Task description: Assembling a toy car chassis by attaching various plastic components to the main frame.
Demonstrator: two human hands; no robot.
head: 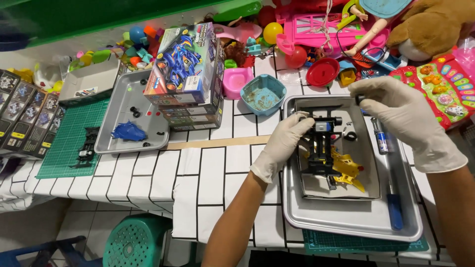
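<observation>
Fingers [302,126] of the left hand [282,146] gripped the black toy-car chassis [321,148] over the metal tray [346,222]; right hand [403,116] pinched a small black wheel [359,99], apparently mid-fitting, needing axle alignment.

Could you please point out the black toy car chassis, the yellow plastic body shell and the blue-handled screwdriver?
Black toy car chassis [320,148], head view, middle of its frame.
Yellow plastic body shell [348,168], head view, its upper surface.
Blue-handled screwdriver [394,210], head view, its blue handle.

Both gloved hands [346,118] reach forward (fingers curled, pinching).
</observation>
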